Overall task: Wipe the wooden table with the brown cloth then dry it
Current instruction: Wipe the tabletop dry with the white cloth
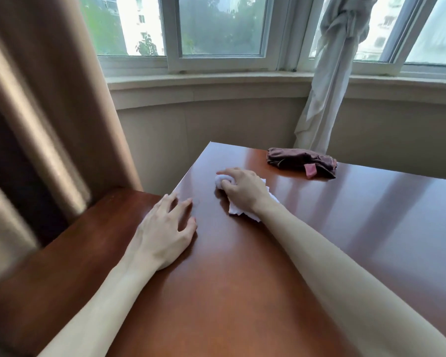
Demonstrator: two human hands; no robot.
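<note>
right hand [242,190] gripping white cloth [245,211] | left hand [165,228] spread | brown cloth [300,162] long axis left-right

At your twelve o'clock a curved bay of white-framed windows [216,29] lets in soft daylight, with trees and pale buildings outside. A stone sill [242,79] runs beneath them above a beige wall [216,124]. At ten o'clock hangs a tan curtain [49,99]; at one o'clock, a knotted white sheer curtain [330,73].

Blurring heavily left of the wooden table [242,266]: beige curtain [36,112]. Hiding mostly under right hand [243,190]: white tissue [238,210].
</note>
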